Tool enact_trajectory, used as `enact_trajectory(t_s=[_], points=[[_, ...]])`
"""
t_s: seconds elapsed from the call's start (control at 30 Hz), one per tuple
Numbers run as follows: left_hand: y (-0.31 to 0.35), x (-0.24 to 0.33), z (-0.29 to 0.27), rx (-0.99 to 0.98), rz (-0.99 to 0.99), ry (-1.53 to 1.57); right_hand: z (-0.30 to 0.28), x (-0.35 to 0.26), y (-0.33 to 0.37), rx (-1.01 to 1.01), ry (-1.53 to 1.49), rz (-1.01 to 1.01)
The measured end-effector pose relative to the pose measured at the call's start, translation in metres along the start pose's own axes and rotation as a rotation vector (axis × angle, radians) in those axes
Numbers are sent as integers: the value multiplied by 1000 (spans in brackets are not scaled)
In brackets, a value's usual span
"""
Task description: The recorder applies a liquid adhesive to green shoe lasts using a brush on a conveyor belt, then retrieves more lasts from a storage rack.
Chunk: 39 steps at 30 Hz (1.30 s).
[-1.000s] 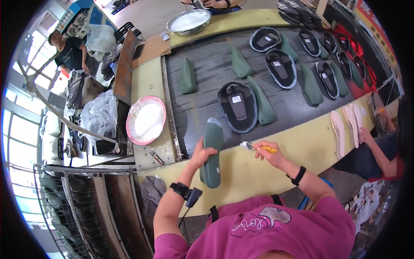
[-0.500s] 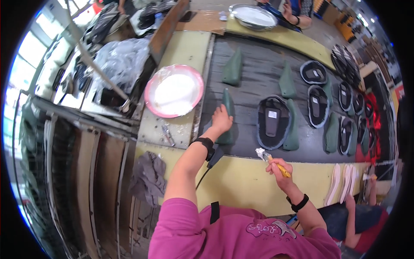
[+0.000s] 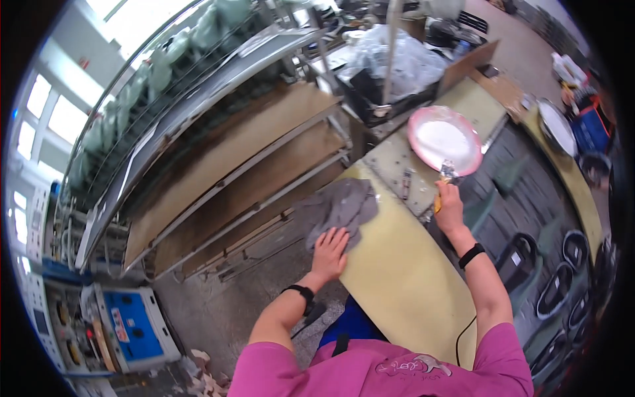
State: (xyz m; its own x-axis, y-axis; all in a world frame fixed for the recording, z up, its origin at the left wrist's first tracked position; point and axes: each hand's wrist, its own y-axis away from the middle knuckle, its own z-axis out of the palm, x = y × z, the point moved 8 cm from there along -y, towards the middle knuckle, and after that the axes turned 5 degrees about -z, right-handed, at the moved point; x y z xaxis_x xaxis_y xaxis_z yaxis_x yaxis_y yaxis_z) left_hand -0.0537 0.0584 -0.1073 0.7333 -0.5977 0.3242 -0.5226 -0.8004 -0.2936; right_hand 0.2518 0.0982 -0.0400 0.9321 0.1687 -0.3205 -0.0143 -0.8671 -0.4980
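Note:
My left hand [image 3: 330, 255] lies with its fingers stretched out on a crumpled grey cloth [image 3: 360, 198] that drapes over the edge of the yellow tabletop [image 3: 403, 278]. Held in my closed right hand [image 3: 450, 206] is a brush [image 3: 437, 202] with a yellow handle. Its tip, smeared with white, is at the near rim of a pink-edged basin [image 3: 476, 159]. White liquid or paste [image 3: 442, 139] fills the bottom of the basin. I cannot tell if the bristles touch it.
Dark shoe uppers [image 3: 516, 259] and green shoe lasts [image 3: 512, 173] lie on the dark belt at right. A slatted rack [image 3: 231, 155] stands at left, a blue-and-white machine [image 3: 135, 327] at lower left. Beyond the basin sits a heap of clear plastic [image 3: 397, 59].
The view has swung left. My left hand has gone from a green shoe last on the belt to the grey cloth. My right hand has carried the brush over to the basin.

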Motion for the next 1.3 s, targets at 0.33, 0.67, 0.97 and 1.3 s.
enact_trajectory(t_s=[0.33, 0.67, 0.97, 1.3], points=[[5, -15, -9, 9, -44, 65, 71, 17, 7, -246, 110, 13], [33, -134, -126, 482, -772, 741, 13, -43, -20, -59, -246, 309], [182, -359, -298, 1465, -1008, 1335, 52, -185, -222, 66, -378, 119], [237, -412, -333, 999, -1368, -213, 120, -82, -329, 81, -639, 168]])
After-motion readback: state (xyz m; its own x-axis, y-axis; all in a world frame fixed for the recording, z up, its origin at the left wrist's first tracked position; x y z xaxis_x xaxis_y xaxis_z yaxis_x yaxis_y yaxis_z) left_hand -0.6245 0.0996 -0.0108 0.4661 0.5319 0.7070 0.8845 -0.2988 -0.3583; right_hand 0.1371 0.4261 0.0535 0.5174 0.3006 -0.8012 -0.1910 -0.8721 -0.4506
